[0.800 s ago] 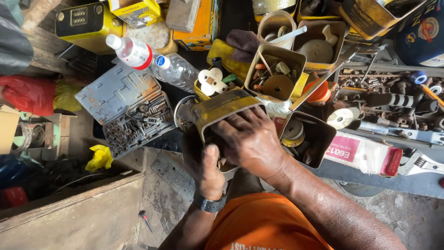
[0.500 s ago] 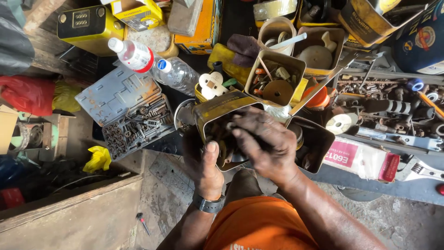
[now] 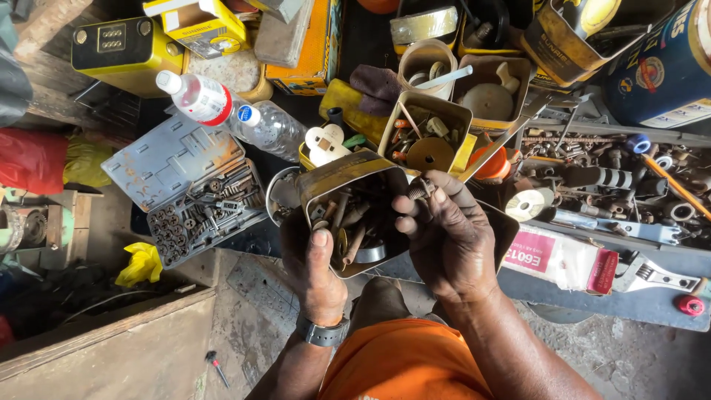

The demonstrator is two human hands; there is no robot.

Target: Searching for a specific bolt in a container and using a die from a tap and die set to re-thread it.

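The cut-open tin can [image 3: 348, 178] in my left hand [image 3: 315, 278] is dull, tarnished metal with a worn yellowish skin, and the bolts [image 3: 352, 230] inside look matt and rusty. The small threaded bolt [image 3: 421, 190] pinched in my right hand [image 3: 448, 241] is dark, greasy steel. At upper left of the frame, the two water bottles [image 3: 233, 111] are clear, glossy plastic. The socket set case [image 3: 174, 159] left of the can is scuffed grey plastic. At lower left, the wooden board [image 3: 111, 363] looks rough and dusty.
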